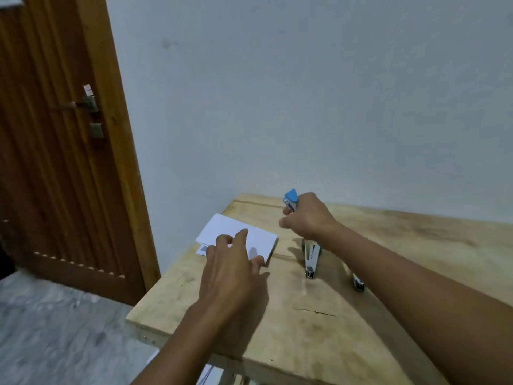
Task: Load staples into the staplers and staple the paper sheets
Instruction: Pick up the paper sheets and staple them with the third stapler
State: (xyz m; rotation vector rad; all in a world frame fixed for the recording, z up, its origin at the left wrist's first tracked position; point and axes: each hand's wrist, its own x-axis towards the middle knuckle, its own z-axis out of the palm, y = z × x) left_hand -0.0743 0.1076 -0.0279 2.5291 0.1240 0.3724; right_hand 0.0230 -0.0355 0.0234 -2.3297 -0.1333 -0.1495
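At lower centre, the left hand is spreading loosely, fingertips pinning the paper sheets flat. Just right, metal staplers are lying open for loading. Farther back, the right hand is clenching a blue stapler.

Wooden table against pale wall, brown door left.

White paper sheets, blue-capped silver stapler, pale grained wooden table, reddish-brown ribbed door, grey-white wall, grey marbled floor.
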